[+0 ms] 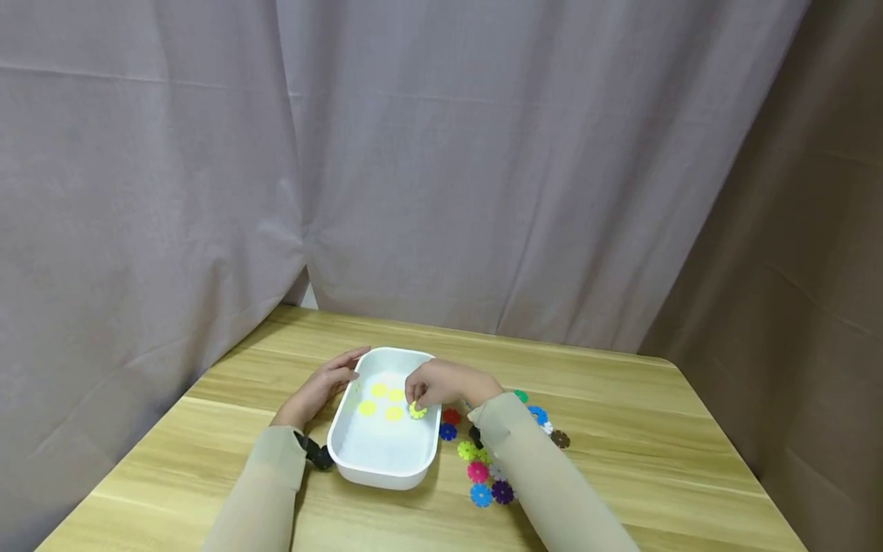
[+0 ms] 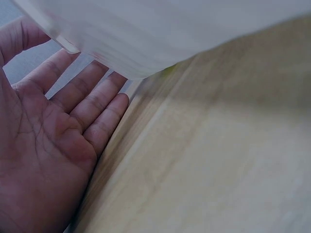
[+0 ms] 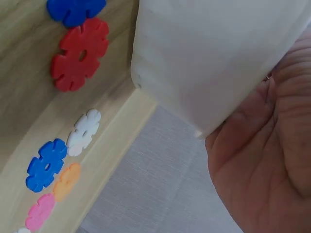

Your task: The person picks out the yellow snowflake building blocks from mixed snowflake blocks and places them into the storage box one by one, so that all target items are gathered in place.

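Observation:
A white rectangular basin (image 1: 382,481) stands on the wooden table with several yellow discs (image 1: 367,408) on its floor. My left hand (image 1: 323,389) lies along its left side, with straight fingers and the thumb at the rim; the left wrist view shows the open palm and fingertips against the outer wall. Reaching over the right rim, my right hand (image 1: 441,382) pinches a yellow-green notched plastic disc (image 1: 417,411) low inside the basin. In the right wrist view the basin wall hides those fingertips, and only part of the palm (image 3: 252,160) shows.
Right of the basin lie several flower-shaped discs in mixed colours, among them a red disc (image 3: 80,54), a pink disc (image 1: 477,471), a purple disc (image 1: 502,492) and a brown disc (image 1: 560,439). My right forearm crosses above some of them. A grey curtain (image 1: 483,192) hangs behind the table.

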`<control>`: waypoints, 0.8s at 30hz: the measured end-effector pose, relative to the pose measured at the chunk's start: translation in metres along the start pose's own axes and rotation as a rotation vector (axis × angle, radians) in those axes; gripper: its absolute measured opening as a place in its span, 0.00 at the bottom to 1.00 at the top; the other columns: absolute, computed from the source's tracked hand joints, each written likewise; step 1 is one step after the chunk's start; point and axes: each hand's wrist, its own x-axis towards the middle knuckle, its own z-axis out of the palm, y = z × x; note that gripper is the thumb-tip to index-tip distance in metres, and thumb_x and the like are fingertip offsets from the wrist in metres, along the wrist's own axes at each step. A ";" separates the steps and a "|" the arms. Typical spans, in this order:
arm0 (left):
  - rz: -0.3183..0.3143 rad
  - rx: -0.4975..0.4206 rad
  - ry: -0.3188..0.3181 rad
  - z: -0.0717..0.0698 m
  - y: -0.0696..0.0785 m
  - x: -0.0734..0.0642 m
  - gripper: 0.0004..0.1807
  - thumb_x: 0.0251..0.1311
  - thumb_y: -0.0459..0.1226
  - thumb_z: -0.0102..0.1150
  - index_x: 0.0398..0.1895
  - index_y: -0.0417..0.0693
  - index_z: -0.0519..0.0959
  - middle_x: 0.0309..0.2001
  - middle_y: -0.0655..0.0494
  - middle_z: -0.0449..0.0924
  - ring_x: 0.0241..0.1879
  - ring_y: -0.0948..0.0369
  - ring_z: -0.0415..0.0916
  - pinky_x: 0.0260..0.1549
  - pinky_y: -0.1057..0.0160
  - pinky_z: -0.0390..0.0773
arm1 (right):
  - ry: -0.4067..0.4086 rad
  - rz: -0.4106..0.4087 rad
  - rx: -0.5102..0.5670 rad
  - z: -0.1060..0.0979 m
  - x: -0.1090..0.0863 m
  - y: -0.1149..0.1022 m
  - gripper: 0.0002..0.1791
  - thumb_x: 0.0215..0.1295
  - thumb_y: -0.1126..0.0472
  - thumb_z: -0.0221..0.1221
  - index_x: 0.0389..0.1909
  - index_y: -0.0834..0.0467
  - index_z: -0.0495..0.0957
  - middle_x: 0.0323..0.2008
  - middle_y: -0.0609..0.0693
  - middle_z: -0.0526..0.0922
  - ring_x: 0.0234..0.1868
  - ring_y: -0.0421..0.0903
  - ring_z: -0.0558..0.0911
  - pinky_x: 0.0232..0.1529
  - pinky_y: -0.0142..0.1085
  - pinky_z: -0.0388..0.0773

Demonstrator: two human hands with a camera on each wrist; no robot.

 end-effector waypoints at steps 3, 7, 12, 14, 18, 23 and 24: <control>-0.003 0.002 0.004 0.000 0.000 -0.001 0.33 0.64 0.36 0.53 0.75 0.55 0.67 0.73 0.48 0.65 0.70 0.49 0.64 0.70 0.49 0.58 | 0.001 -0.003 -0.012 0.001 0.000 -0.002 0.04 0.64 0.65 0.67 0.34 0.51 0.84 0.32 0.39 0.83 0.35 0.34 0.79 0.39 0.28 0.78; -0.008 -0.002 0.007 0.000 0.000 -0.001 0.33 0.63 0.37 0.53 0.75 0.54 0.67 0.73 0.48 0.65 0.70 0.49 0.63 0.70 0.49 0.57 | 0.005 0.008 -0.024 0.003 0.002 -0.001 0.04 0.64 0.64 0.67 0.34 0.50 0.85 0.33 0.38 0.83 0.36 0.33 0.79 0.41 0.28 0.77; -0.004 -0.004 0.004 0.000 -0.001 -0.002 0.33 0.64 0.37 0.53 0.75 0.54 0.67 0.73 0.48 0.65 0.70 0.49 0.63 0.70 0.49 0.57 | 0.019 0.025 -0.018 0.006 0.003 0.001 0.05 0.64 0.63 0.68 0.34 0.48 0.85 0.34 0.36 0.83 0.38 0.33 0.79 0.43 0.28 0.77; -0.006 -0.006 0.004 0.001 -0.001 -0.002 0.33 0.64 0.37 0.53 0.75 0.55 0.67 0.73 0.48 0.65 0.70 0.49 0.64 0.70 0.48 0.57 | 0.027 0.026 -0.008 0.006 0.002 0.001 0.05 0.64 0.63 0.68 0.34 0.49 0.85 0.35 0.37 0.83 0.38 0.33 0.79 0.43 0.28 0.77; -0.009 -0.004 0.006 0.001 -0.001 -0.002 0.32 0.65 0.37 0.52 0.75 0.55 0.67 0.73 0.49 0.65 0.70 0.49 0.63 0.70 0.48 0.57 | 0.062 0.000 0.019 0.006 0.001 0.000 0.04 0.65 0.66 0.66 0.35 0.52 0.85 0.36 0.42 0.85 0.38 0.35 0.79 0.44 0.28 0.77; -0.005 -0.009 0.004 0.001 0.000 0.000 0.32 0.64 0.36 0.52 0.75 0.54 0.67 0.72 0.47 0.66 0.69 0.49 0.65 0.69 0.50 0.59 | 0.108 -0.056 0.036 0.004 0.000 0.003 0.02 0.66 0.67 0.64 0.36 0.57 0.84 0.35 0.45 0.85 0.38 0.38 0.79 0.44 0.30 0.78; -0.001 -0.010 -0.001 0.001 0.001 0.000 0.33 0.64 0.36 0.51 0.75 0.53 0.66 0.72 0.47 0.66 0.69 0.49 0.65 0.69 0.50 0.60 | 0.116 -0.061 0.033 0.003 0.000 0.004 0.02 0.66 0.66 0.64 0.36 0.57 0.84 0.35 0.45 0.85 0.39 0.37 0.79 0.45 0.30 0.78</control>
